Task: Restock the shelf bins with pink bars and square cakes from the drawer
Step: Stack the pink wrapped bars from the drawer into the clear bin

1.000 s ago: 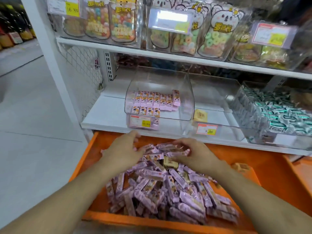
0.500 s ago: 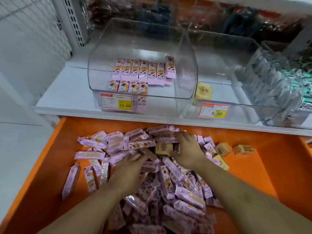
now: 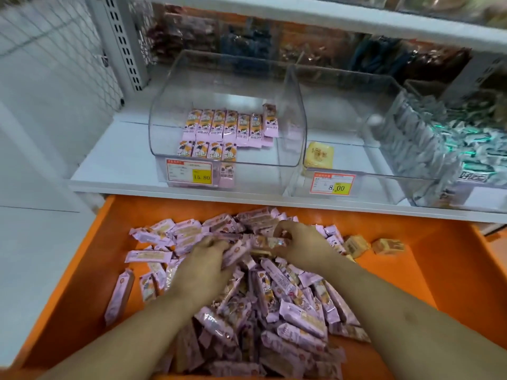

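A: Edges first. What bounds the work?

B: Orange drawer [image 3: 82, 283], pulled out under the white shelf [image 3: 115, 165]. Its left wall slants up toward the far left corner; bare orange floor shows along the left side and over a wide stretch on the right. The shelf's front lip runs across just beyond the drawer's far edge.

A: Hands?

B: Both sunk in the heap of pink bars [image 3: 288, 303]. Left hand [image 3: 203, 270] lies palm down, fingers curled into the wrappers, gripping a bunch of them. Right hand [image 3: 299, 244] is at the far end of the heap, fingers and thumb pinching bars there.

A: Counts?

B: Drawer bars too many and too tangled to count. Square cakes [image 3: 388, 246]: two plain on the bare floor right of the heap; another seems part-buried between the hands. Left bin [image 3: 164, 116], clear plastic: seven bars in the far row, four in the near row, one more behind the price tag [image 3: 189, 174]. Middle bin [image 3: 384, 176]: one yellow cake [image 3: 318, 155] at its near left corner, tag [image 3: 333, 183] in front. Right bin [image 3: 428, 149]: packed with green-and-white packets, uncounted.
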`<state>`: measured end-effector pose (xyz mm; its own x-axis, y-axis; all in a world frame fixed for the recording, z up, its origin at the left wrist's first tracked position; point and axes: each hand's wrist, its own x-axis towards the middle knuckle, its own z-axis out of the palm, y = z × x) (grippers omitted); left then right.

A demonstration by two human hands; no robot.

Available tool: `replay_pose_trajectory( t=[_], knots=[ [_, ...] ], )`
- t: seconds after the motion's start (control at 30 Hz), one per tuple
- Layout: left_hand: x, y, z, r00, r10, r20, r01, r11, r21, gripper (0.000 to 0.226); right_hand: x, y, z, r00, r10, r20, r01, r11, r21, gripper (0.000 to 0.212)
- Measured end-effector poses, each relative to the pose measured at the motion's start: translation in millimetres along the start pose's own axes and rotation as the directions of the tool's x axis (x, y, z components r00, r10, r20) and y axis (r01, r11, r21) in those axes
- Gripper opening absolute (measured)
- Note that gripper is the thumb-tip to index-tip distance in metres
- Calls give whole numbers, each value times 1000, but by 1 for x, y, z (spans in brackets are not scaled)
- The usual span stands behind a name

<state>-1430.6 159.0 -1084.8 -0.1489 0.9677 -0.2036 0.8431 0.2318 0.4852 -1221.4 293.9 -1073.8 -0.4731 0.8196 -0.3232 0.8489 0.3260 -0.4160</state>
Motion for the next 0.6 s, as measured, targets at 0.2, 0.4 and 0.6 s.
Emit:
replay_pose_trajectory(
  t=[0.2,0.4,0.6],
  knots=[
    [-31,41,-78,998,50,-27,-49,998,44,46,-60,-42,-75,989,-125,80,110,979,169,20],
    [-70,87,-144,981,130,-141,-153,974,-169,52,-132,-78,-134,982,-183,35,150,885,440,39],
    [-87,115,-157,987,133,-90,-159,886,-436,18,-141,-85,-132,983,-176,-42,145,624,768,45]
  ],
)
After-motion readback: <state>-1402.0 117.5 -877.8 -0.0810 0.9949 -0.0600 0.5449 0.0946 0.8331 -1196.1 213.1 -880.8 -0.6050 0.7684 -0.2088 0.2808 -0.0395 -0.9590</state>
